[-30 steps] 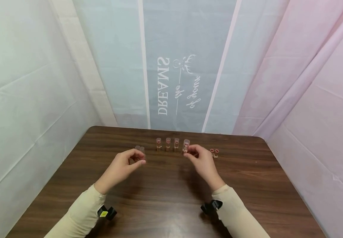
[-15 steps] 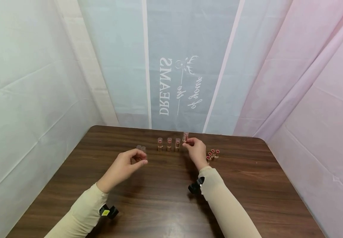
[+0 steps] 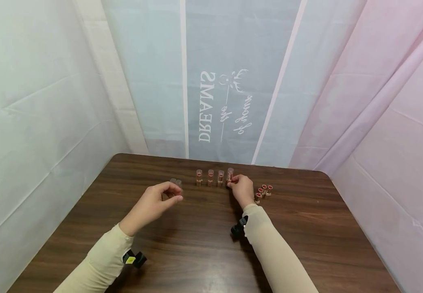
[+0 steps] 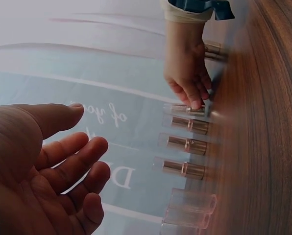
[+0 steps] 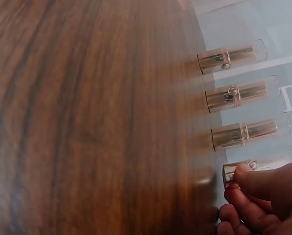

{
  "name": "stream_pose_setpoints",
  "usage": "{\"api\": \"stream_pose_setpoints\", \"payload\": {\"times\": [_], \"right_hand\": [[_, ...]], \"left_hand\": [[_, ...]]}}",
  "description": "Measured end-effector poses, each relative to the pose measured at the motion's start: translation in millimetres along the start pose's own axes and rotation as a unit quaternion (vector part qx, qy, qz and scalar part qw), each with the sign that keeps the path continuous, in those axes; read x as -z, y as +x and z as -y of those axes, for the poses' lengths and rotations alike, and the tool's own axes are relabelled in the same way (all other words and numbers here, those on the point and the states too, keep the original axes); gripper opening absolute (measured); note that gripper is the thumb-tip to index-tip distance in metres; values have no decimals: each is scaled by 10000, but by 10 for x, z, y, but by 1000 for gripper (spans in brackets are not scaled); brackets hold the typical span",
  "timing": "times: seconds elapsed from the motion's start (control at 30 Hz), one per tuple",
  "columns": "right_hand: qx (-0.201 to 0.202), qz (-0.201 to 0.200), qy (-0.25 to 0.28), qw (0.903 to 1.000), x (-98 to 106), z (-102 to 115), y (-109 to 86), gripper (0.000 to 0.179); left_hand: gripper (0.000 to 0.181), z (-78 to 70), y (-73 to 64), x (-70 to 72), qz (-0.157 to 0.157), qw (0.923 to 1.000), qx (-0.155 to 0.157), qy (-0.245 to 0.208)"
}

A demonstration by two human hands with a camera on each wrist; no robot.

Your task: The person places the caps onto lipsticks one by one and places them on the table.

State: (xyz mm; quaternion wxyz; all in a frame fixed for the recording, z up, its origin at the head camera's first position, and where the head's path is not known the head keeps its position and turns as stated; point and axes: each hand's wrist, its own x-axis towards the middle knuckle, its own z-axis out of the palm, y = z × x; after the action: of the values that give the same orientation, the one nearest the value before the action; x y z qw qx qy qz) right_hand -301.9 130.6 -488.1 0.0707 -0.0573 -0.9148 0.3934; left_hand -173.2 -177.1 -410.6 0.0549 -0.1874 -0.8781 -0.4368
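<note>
My right hand (image 3: 242, 190) pinches the gold base of a lipstick tube (image 3: 230, 176) with a clear cap. This tube stands upright at the right end of a row, beside three matching capped tubes; the nearest of them is a gold lipstick tube (image 5: 244, 134). In the right wrist view the thumb lies over the base. My left hand (image 3: 156, 203) hovers to the left, thumb and fingers loosely bent and apart, with nothing between them, as the left wrist view shows. Just beyond its fingertips stand clear caps (image 4: 190, 200).
Several uncapped gold lipstick tubes (image 3: 264, 189) with red tops are grouped right of my right hand. All of this is on a dark wooden table (image 3: 196, 236). A pale blue curtain (image 3: 229, 49) with lettering hangs behind its far edge, and white cloth walls flank it.
My right hand carried the capped lipstick tube away from me, then lowered it beside the row. The uncapped tubes it partly covered came into view. My left hand has stayed nearly still.
</note>
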Motion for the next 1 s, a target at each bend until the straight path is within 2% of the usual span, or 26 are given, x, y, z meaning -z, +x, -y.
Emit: {"api": "stream_pose_setpoints", "payload": {"times": [0.5,0.63,0.8,0.87,1.0], "right_hand": [[185,181,-172,9995,11,-11,-3,18],[200,333,-391,9985,63,53,-54,20],[488,443,-719,9952,313,282,-216,40],[797,313,-675,9940,477,393,-300,49],[1594,72,-316,9867,843,508,-513,50]], "left_hand": [[16,7,3,60,-21,10000,10,71],[16,2,10,69,-16,9999,47,88],[18,0,10,86,41,9999,95,113],[21,-2,11,92,57,9999,77,103],[21,-6,10,92,18,9999,86,76]]}}
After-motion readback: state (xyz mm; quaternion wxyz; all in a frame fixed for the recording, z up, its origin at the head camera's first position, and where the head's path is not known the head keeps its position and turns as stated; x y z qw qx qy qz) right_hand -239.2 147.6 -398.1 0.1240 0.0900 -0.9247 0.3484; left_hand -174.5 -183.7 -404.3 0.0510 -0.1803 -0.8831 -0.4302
